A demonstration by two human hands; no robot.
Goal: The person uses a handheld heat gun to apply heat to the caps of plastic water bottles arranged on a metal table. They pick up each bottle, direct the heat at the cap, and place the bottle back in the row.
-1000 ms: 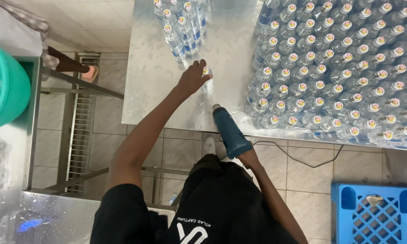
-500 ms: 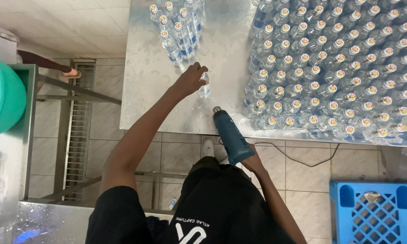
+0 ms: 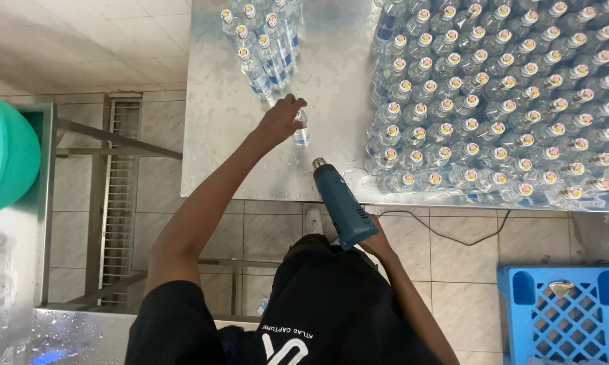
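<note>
My left hand reaches out over the steel table and grips a single clear water bottle standing near the table's front edge. My right hand holds a blue heat gun by its handle, with the nozzle pointing at that bottle from just below it. A short row of several bottles stands just beyond my left hand.
A big block of several shrink-wrapped water bottles fills the table's right side. A black cord trails over the tiled floor. A blue crate sits at bottom right, a green tub at left beside a metal rack.
My left hand has stayed on the single bottle while my view shifted slightly. The heat gun remains aimed at the bottle.
</note>
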